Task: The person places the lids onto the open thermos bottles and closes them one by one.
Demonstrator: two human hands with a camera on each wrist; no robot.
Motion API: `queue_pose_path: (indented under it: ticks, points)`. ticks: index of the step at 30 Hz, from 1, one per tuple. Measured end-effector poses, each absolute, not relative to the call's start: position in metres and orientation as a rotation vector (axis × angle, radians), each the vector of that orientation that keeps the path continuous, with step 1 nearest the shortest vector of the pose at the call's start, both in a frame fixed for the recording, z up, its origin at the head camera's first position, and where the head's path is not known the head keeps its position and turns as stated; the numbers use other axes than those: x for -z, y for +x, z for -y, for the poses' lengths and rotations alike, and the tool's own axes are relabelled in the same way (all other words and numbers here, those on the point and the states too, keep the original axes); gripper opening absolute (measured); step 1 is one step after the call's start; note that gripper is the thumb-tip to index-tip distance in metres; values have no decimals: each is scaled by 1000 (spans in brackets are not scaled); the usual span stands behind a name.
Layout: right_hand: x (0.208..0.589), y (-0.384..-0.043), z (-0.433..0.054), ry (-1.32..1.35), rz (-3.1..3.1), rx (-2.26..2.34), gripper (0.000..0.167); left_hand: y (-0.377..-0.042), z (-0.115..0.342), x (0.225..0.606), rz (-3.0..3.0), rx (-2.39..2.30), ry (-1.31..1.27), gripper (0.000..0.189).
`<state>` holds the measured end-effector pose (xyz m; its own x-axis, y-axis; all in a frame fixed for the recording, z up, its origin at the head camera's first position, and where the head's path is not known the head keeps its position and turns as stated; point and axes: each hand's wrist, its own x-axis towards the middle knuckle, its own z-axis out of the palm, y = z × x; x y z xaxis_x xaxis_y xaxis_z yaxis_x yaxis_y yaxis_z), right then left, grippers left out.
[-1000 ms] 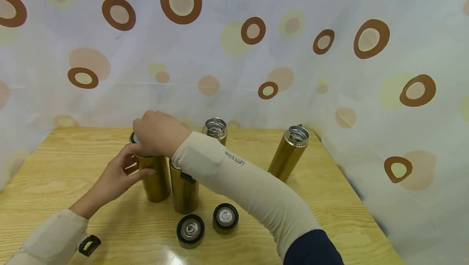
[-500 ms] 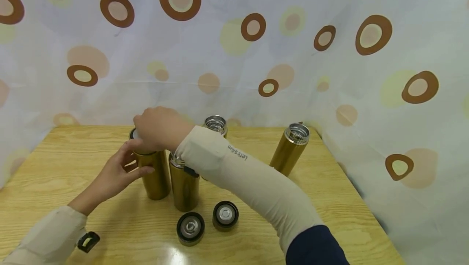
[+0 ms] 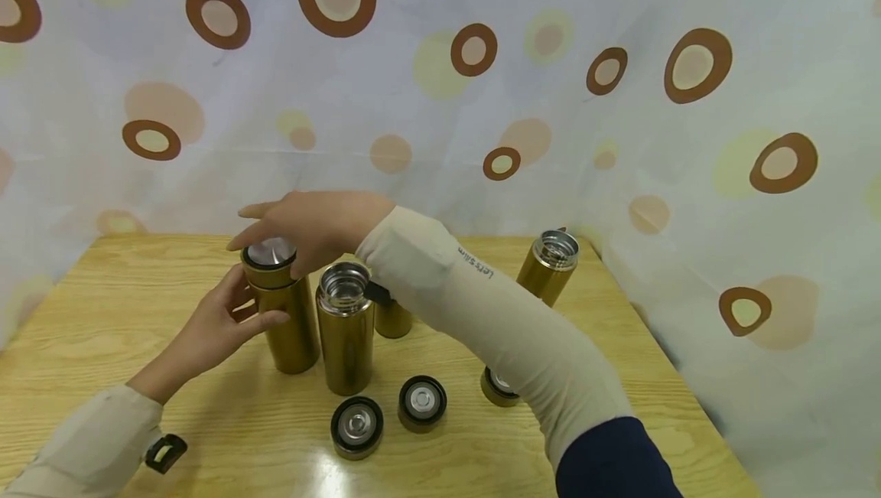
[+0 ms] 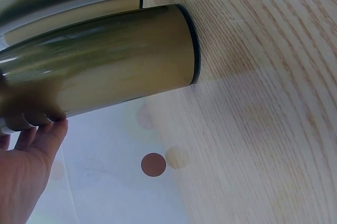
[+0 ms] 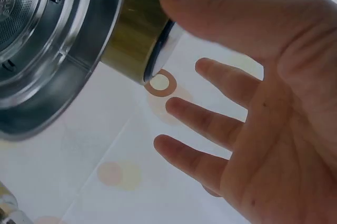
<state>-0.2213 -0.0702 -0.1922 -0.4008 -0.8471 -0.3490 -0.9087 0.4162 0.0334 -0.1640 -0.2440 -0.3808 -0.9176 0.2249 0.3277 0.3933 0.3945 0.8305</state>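
Observation:
On the table's left side stands a gold thermos flask (image 3: 294, 341) with its lid (image 3: 267, 275) on. My left hand (image 3: 209, 326) holds this flask near the top, thumb in front and fingers behind. The left wrist view shows fingertips of the left hand (image 4: 29, 171) against the flask's side (image 4: 121, 68). Above the lid, my right hand (image 3: 320, 226) has its fingers spread apart. In the right wrist view the thumb of the right hand (image 5: 279, 113) lies right at the lid's edge (image 5: 138, 31), with the other fingers away from it.
An uncapped gold flask (image 3: 347, 353) stands close beside, its steel mouth facing up. Another flask (image 3: 394, 320) is mostly hidden behind my right arm, and a further uncapped one (image 3: 545, 272) stands back right. Upturned lids (image 3: 356, 425) lie in front, one partly covered by the right sleeve.
My right hand has loosened its grip on the lid, spread its fingers and shifted slightly up and right. A lid beside the right sleeve has come into view. My left hand keeps its hold.

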Motion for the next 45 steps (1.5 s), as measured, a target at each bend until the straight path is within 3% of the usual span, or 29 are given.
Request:
queue_pose_path:
  ticks: [9, 17, 32, 41, 45]
  points:
    - [205, -221, 77, -1580, -2390, -338, 69, -162, 242, 381, 2453, 1548, -577, 75]
    - [208, -216, 79, -1606, -2431, -347, 57, -161, 243, 381, 2449, 1540, -577, 75]
    - [213, -207, 89, -1409, -2606, -446, 26, -160, 240, 381, 2460, 1487, -523, 75]
    - [217, -206, 101, -1286, -2700, -446, 41, -160, 240, 382, 2434, 1498, -509, 57]
    - [221, -206, 103, -1237, -2788, -408, 42, -160, 240, 382, 2448, 1469, -500, 59]
